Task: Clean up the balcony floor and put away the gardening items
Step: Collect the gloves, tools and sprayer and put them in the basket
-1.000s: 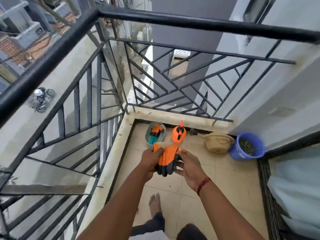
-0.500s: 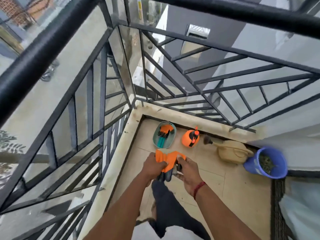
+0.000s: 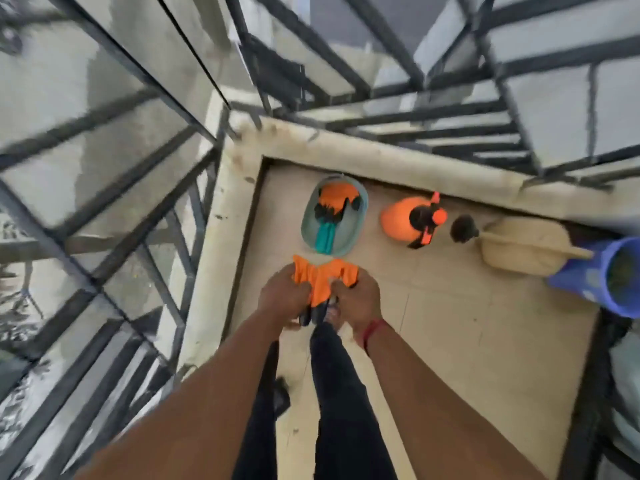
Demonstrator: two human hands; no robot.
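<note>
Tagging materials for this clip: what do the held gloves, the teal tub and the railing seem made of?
Gloves: seemingly soft orange fabric, bunching in folds; the dark ends look rubber-coated. Teal tub: likely moulded plastic, smooth matt walls. Railing: probably metal painted dark, going by its thin straight bars.

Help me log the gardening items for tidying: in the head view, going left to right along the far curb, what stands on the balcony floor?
Along the curb: teal tub → orange spray bottle → beige watering can → blue bucket.
</note>
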